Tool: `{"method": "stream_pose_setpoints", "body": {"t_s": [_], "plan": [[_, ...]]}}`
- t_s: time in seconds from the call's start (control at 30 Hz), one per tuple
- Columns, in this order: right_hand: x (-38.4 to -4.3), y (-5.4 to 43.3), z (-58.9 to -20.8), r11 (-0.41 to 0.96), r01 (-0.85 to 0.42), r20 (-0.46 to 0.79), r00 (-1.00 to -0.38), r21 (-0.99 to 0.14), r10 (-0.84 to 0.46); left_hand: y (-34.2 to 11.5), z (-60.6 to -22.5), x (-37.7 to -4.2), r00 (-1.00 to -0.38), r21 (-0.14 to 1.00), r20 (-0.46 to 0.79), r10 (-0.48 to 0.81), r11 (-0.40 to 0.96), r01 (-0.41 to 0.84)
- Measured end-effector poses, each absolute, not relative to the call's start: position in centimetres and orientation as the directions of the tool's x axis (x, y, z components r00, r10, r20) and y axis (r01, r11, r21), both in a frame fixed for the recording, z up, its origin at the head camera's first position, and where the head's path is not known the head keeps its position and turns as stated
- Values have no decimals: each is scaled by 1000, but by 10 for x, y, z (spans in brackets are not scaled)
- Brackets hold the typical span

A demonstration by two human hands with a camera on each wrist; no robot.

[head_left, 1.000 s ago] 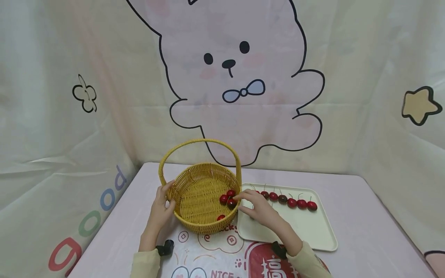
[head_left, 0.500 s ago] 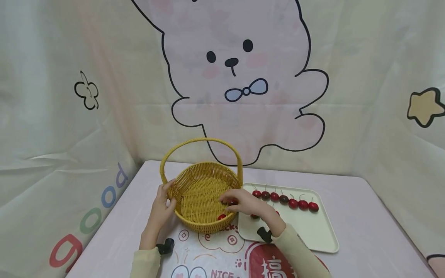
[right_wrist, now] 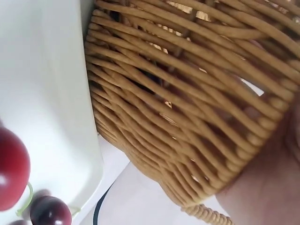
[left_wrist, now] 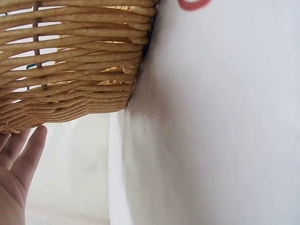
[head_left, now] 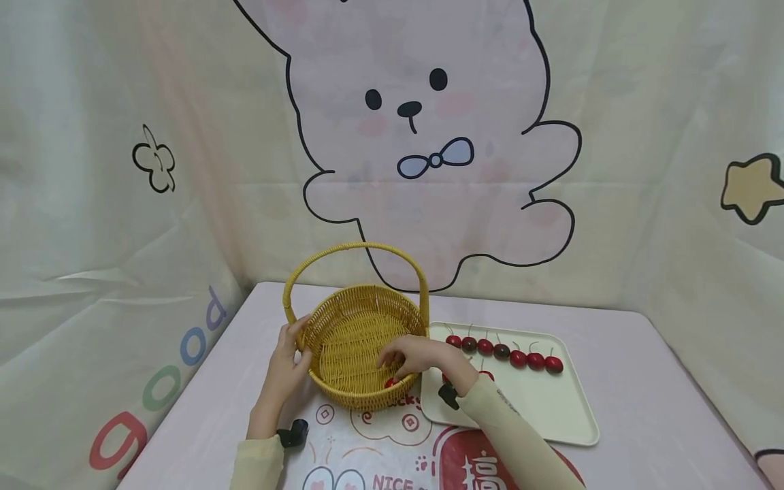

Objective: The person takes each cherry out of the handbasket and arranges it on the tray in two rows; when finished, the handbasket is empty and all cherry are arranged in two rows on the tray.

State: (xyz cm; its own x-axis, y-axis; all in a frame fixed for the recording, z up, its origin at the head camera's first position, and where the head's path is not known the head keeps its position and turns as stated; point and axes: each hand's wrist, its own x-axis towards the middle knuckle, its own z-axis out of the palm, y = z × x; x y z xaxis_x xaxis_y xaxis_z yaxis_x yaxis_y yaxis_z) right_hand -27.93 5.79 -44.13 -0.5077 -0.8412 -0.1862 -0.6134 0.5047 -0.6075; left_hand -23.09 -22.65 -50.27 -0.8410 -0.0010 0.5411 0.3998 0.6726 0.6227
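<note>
A yellow wicker basket [head_left: 352, 347] with a tall arched handle stands on the table. My left hand [head_left: 286, 361] rests against its left side; in the left wrist view the fairly straight fingers [left_wrist: 29, 157] touch the basket's rim. My right hand [head_left: 416, 354] reaches over the right rim into the basket, thumb and fingers bent downward and apart. Just below the fingertips a red cherry [head_left: 389, 383] shows near the front wall. Other cherries in the basket are hidden behind this hand. From the right wrist, the woven wall [right_wrist: 187, 103] covers the fingers.
Right of the basket lies a cream tray [head_left: 539, 408], close beside it. Along its far side several cherries [head_left: 517, 358] with stems form a row; another cherry [head_left: 486, 375] lies nearer, partly behind my right arm. A printed sheet [head_left: 392, 425] covers the table's front.
My right hand has moved left from the basket's rim into the basket, then down toward the cherry at the front. It now hides the other cherries there. My left hand stays put.
</note>
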Motion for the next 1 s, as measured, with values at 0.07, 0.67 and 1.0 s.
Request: {"method": "stream_pose_setpoints", "body": {"t_s": [0.07,0.67,1.0], "plan": [[-280,56,-442,514,-612,-206,-503,-601,-840,-227,-503,-231,-838,619,546,5,672,407],[-288,49,-448,482,-519,-331,-361,-705,-872,-227,-503,-232,-832,615,555,2,672,412],[-288,49,-450,485,-525,-331,-364,-699,-871,-226,-502,-231,-833,617,553,4,670,413]]}}
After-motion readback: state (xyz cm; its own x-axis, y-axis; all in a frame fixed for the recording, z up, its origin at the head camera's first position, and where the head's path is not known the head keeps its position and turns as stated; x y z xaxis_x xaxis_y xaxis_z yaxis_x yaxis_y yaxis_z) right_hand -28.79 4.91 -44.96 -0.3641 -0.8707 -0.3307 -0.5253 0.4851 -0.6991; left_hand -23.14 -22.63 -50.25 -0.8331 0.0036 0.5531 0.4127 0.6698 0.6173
